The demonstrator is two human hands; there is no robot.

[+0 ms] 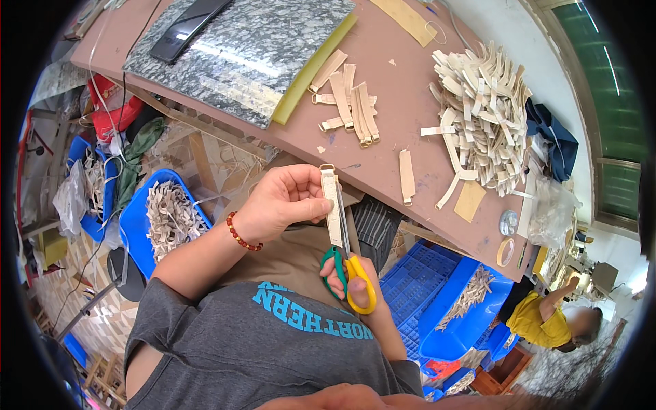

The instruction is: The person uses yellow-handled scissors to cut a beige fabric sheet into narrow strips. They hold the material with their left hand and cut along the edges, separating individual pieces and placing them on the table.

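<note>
My left hand (pixel 281 198) pinches a short beige strap (pixel 333 222) with a small metal buckle at its top end. The strap stands nearly upright in front of my body, near the table's front edge. Fingers of my right hand (pixel 361 295) are wrapped through the loops of scissors (pixel 353 263) with one green and one yellow handle. Their blades point up alongside the strap's right side, close to it. Whether the blades touch the strap I cannot tell. Beyond my hands, several similar buckled straps (pixel 361 113) lie loosely piled, and a single strap (pixel 406 176) lies farther right.
A large heap of pale straps (pixel 482 116) covers the right of the brown table (pixel 386 61). At left are a speckled stone slab (pixel 225 51) and a phone (pixel 186 31). Strap-filled blue bins (pixel 133 222) flank me. A person in yellow (pixel 540 321) works at far right.
</note>
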